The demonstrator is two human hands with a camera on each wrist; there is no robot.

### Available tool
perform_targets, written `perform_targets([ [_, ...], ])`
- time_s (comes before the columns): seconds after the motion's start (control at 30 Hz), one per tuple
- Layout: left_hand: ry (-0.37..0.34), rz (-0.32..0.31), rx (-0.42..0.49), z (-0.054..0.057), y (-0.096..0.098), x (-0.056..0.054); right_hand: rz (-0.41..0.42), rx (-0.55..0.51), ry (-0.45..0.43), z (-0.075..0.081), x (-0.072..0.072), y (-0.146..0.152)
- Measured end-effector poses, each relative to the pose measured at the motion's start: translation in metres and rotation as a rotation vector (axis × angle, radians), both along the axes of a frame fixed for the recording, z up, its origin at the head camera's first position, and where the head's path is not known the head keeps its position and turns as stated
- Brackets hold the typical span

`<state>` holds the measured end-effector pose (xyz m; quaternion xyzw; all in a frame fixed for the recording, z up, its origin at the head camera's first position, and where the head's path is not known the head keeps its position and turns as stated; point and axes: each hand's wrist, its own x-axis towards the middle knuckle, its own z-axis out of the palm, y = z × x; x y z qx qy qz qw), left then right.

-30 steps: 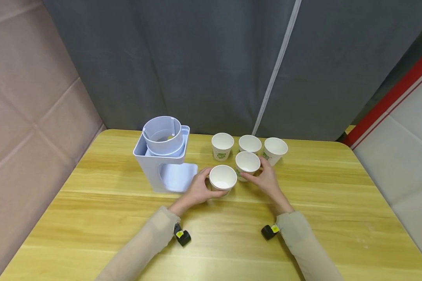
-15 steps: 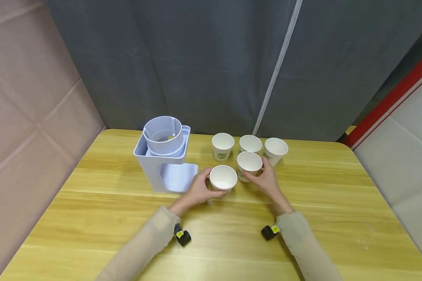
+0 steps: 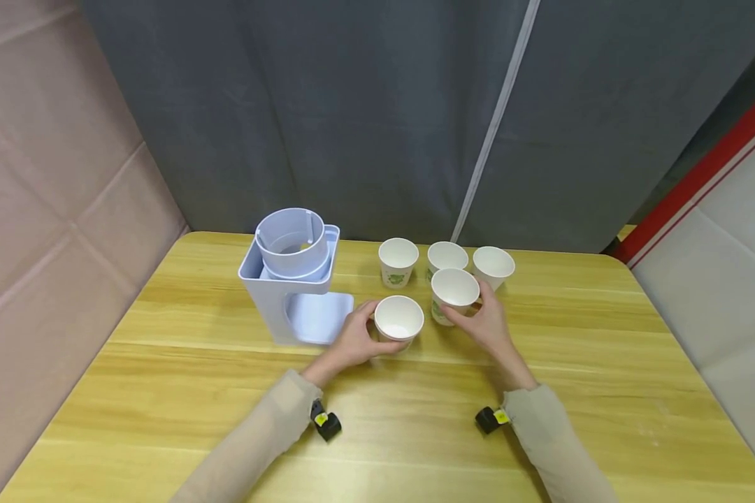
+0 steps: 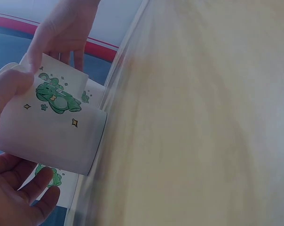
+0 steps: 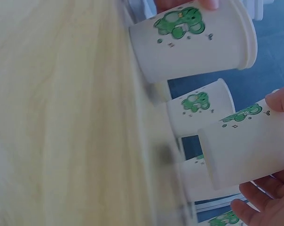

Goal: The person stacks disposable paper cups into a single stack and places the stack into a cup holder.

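My left hand [image 3: 355, 339] grips a white paper cup [image 3: 399, 320] standing on the table, thumb on the near side and fingers round the far side. Its rim looks doubled in the right wrist view, where a green cartoon animal print [image 5: 182, 22] shows on its wall. To its right, my right hand [image 3: 489, 323] holds another white paper cup [image 3: 455, 288] between thumb and fingers. That cup leans slightly in the right wrist view and appears raised a little off the table. Three more paper cups stand behind: one at left [image 3: 398, 262], one mid [image 3: 447, 256], one at right [image 3: 493, 263].
A pale blue plastic stand [image 3: 265, 300] with a round open holder [image 3: 292, 262] on top is left of the cups. The wooden table [image 3: 390, 433] ends at a dark grey curtain [image 3: 352, 126]. Light panels flank both sides.
My right hand has moved a little to the right with its cup, which looks larger and closer to the camera. The left hand and its cup have stayed in place.
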<state>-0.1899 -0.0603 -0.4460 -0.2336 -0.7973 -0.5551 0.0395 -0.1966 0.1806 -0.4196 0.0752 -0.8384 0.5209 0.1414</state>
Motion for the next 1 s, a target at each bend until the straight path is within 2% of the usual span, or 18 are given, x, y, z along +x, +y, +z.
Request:
perform_targets([
  [0.3,-0.016,0.002,-0.002,0.001,0.001,-0.001,0.024,0.018,0.076,0.016,0.011,-0.003],
  [0.4,-0.020,-0.003,0.001,0.005,0.001,0.001,0.030,0.020,0.098,0.022,0.015,-0.004],
  [0.6,-0.005,-0.012,-0.015,0.035,0.002,0.017,0.021,0.046,0.109,0.034,0.020,-0.009],
  [0.63,-0.001,-0.010,-0.014,0.034,0.001,0.017,0.025,0.050,0.121,0.041,0.024,-0.012],
  [0.83,0.012,0.002,-0.016,0.002,-0.001,-0.001,0.066,0.064,0.230,0.053,0.031,-0.024],
  [1.0,0.020,0.008,-0.023,0.000,-0.001,-0.001,0.081,0.029,0.276,0.053,0.030,-0.028],
])
